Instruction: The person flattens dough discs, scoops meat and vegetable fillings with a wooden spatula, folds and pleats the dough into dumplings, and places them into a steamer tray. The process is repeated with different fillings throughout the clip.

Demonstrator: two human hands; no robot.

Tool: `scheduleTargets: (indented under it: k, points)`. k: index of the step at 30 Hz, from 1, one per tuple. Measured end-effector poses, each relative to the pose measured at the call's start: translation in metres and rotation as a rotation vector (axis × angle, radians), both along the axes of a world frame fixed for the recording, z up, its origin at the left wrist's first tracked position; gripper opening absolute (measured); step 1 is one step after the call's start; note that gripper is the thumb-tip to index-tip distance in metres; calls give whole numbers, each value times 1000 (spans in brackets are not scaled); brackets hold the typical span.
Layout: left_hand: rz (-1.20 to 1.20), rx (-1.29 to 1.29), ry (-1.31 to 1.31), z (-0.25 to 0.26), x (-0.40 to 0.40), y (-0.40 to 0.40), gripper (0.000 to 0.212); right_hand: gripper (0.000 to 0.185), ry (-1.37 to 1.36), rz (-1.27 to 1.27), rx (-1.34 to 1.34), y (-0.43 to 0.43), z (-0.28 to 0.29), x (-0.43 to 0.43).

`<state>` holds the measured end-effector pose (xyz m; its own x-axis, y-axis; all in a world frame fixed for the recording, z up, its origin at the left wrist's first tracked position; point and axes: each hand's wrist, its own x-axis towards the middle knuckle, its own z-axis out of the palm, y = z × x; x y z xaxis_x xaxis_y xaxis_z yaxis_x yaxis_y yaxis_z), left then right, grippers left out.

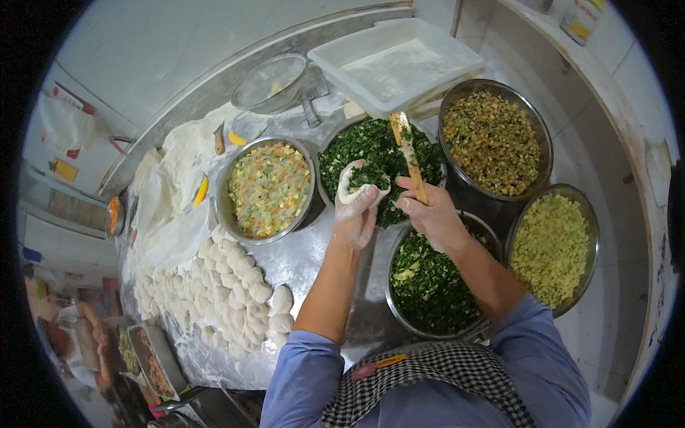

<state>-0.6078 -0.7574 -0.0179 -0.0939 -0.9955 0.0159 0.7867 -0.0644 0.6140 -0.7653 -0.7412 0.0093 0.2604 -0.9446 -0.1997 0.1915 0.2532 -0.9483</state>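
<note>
Cupped in my left hand is a dough wrapper with chopped green filling inside. My right hand grips a flat wooden spatula, its upper end smeared with filling. Both hands are over a metal bowl of chopped dark leafy greens, and flour dusts my fingers. To the left stands a bowl of diced vegetable filling with orange and yellow bits. Another bowl of chopped greens sits below my right forearm, which hides part of it.
Many floured dough pieces cover the steel table's left side, beside a plastic sheet. Bowls of brownish and pale yellow-green filling stand right. A white plastic tub and sieve lie behind. Another person is lower left.
</note>
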Motion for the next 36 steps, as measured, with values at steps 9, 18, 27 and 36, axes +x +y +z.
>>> scheduleTargets:
  k: [9,18,27,36]
  points:
    - [-153,-472,-703,34,17,-4,85,40,418,83,-497,-9,51,-3]
    - [-353,-138,-396,37,31,-9,79,40,676,231,-874,-24,78,-38]
    - [-331,-370,-774,40,46,-33,40,45,1202,417,-1016,-23,44,-46]
    - [-184,-148,-796,19,60,-31,45,39,978,219,-984,-47,28,-54]
